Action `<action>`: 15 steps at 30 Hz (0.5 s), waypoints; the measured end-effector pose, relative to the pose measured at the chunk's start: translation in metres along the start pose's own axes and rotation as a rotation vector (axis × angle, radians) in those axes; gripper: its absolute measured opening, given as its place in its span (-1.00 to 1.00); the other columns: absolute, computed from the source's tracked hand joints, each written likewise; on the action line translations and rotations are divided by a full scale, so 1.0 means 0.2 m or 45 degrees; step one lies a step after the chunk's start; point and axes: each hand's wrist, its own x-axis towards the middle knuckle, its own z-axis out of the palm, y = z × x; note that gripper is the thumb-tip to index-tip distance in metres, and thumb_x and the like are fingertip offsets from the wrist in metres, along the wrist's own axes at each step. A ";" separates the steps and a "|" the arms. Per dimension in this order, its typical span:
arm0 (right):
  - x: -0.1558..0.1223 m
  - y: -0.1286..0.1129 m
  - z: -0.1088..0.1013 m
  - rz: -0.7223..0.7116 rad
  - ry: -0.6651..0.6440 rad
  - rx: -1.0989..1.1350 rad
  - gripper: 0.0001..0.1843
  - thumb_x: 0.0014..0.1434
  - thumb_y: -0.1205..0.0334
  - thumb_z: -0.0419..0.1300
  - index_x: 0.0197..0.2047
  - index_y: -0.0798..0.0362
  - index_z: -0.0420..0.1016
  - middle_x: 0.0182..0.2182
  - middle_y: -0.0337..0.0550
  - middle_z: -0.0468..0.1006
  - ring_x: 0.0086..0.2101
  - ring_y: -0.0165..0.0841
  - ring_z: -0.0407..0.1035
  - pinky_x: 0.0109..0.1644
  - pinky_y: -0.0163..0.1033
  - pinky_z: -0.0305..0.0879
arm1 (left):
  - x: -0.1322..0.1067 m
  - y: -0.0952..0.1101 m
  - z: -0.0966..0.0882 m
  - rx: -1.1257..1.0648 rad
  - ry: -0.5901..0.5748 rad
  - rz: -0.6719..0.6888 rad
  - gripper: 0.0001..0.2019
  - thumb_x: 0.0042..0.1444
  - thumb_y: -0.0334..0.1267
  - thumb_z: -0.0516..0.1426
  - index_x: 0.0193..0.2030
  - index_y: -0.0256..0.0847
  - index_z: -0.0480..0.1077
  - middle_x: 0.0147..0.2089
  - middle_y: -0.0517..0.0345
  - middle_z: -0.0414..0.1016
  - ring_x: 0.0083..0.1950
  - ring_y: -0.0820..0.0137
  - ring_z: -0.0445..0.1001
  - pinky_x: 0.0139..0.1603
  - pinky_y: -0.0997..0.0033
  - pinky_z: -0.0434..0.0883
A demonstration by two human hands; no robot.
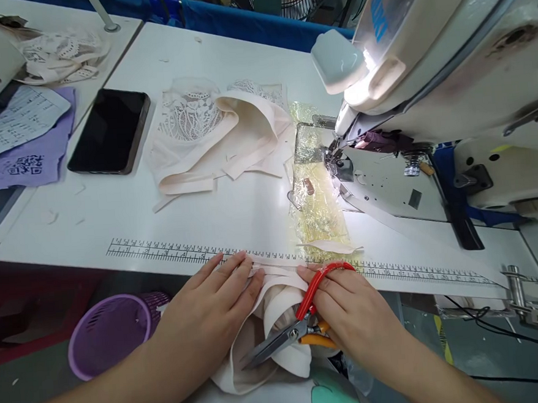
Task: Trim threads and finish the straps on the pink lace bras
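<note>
My left hand (222, 294) lies with its fingers stretched out over the edge of a cream fabric garment piece (276, 308), at the table's front edge. The lower part of that piece hangs bunched below the edge. My right hand (349, 297) has scissors (285, 338) with a red and an orange handle hooked in it, blades pointing down and left across the fabric. Its fingertips also touch the right end of the fabric edge. Beneath both hands runs a ruler scale (162, 249) along the table edge.
A sewing machine (424, 49) with a lit needle area stands right, yellowish film (319, 204) beside it. Another cream lace garment piece (218, 131) lies mid-table, left of it a black phone (110, 131). Purple and white papers (30, 150) are farther left. A purple basket (110, 335) stands below.
</note>
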 end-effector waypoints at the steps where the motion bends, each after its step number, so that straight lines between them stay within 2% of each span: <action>1: 0.00 0.00 0.00 -0.002 -0.006 -0.002 -0.67 0.23 0.46 -0.11 -0.05 0.29 0.39 -0.12 0.04 0.50 -0.12 -0.21 0.34 -0.11 -0.10 0.34 | 0.00 0.00 0.00 0.011 -0.010 -0.001 -0.64 0.22 -0.37 -0.17 -0.06 -0.22 0.41 -0.01 0.08 0.47 0.06 0.27 0.37 0.14 0.19 0.23; 15: 0.01 -0.02 -0.01 0.002 -0.001 -0.045 -0.73 0.19 0.47 -0.07 -0.14 0.24 0.42 -0.23 0.01 0.53 -0.16 -0.22 0.37 -0.12 -0.12 0.36 | -0.01 0.01 0.01 0.016 -0.009 -0.040 -0.61 0.22 -0.36 -0.20 -0.07 -0.18 0.42 -0.02 0.10 0.48 0.07 0.31 0.36 0.15 0.20 0.18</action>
